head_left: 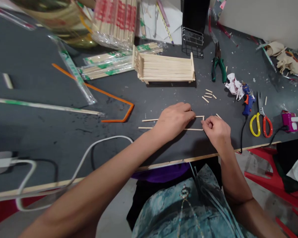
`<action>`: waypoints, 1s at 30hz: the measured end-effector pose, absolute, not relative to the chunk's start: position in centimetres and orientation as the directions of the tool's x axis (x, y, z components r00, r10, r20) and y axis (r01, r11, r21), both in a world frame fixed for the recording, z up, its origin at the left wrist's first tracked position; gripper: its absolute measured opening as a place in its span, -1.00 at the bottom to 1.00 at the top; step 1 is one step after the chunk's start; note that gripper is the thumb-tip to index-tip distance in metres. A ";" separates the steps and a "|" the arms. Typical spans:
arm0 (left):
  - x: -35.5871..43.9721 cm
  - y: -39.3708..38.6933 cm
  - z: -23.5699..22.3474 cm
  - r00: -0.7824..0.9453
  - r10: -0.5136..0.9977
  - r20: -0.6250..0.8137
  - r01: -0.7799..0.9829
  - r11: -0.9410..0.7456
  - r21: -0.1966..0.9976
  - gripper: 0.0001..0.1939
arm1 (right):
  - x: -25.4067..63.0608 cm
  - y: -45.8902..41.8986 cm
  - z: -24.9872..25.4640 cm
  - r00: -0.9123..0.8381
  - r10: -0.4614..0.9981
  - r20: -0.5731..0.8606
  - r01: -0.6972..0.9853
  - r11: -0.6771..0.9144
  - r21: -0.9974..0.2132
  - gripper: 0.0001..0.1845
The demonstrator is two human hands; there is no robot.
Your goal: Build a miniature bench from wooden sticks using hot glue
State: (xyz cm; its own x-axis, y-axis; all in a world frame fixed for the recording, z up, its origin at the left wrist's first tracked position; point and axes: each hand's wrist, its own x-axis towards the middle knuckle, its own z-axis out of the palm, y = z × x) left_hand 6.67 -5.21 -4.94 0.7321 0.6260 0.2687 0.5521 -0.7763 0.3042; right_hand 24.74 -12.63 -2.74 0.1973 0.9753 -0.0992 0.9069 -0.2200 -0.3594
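Note:
Two long thin wooden sticks lie roughly parallel on the dark table, an upper stick [150, 120] and a lower stick [193, 129]. My left hand [175, 115] rests across both, its fingers curled down at the upper stick; its fingertips are partly hidden. At the sticks' right end, my right hand [216, 129] pinches a short stick piece [203, 118] that spans the gap between them. Behind my hands stands a small bed-like model built of sticks [166, 67]. Several short cut pieces [208, 94] lie beyond my right hand.
To the right lie scissors [260, 115], a blue glue gun [248, 103], crumpled paper [234, 86] and green-handled pliers [218, 66]. Packed chopsticks [114, 23] lie at the back. An orange bent strip [109, 94] and a white cable [89, 145] are on the left.

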 end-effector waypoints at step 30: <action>6.7 -10.0 -4.9 0.694 0.633 0.342 0.533 -0.772 0.346 -0.67 | 25.0 -12.4 -2.7 0.155 0.983 -0.100 0.918 -0.180 -0.354 -0.74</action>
State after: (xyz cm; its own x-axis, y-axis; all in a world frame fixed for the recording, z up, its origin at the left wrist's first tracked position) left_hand 6.72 -9.97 -4.93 0.6944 0.6330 0.3422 0.5334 -0.7720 0.3458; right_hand 24.96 -12.37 -2.75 0.1548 0.9829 -0.0998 0.9177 -0.1805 -0.3540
